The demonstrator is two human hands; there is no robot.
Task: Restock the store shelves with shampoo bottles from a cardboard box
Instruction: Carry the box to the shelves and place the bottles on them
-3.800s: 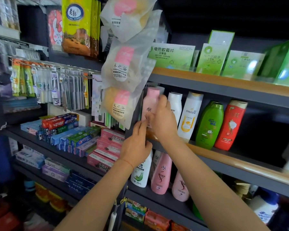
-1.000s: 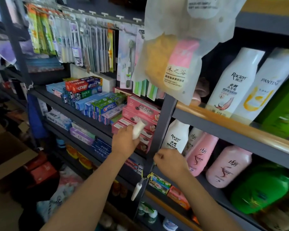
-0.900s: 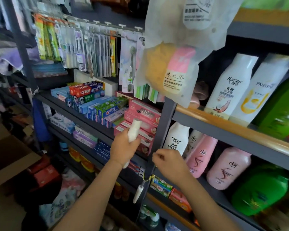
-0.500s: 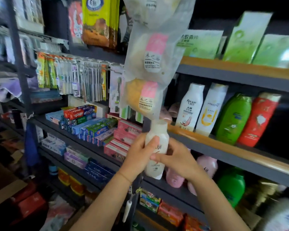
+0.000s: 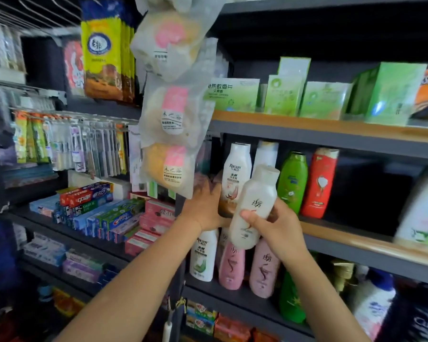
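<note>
Right hand (image 5: 277,225) is clamped on a white shampoo bottle (image 5: 255,206), tilted, centre of frame, not yet on the middle shelf (image 5: 356,239). Left hand (image 5: 203,206) reaches in by the Racien bottle (image 5: 236,174); fingers hidden, cannot tell. Shelves approx. half full; box not in view.

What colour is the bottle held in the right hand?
White, in the head view: the bottle gripped by the right hand.
</note>
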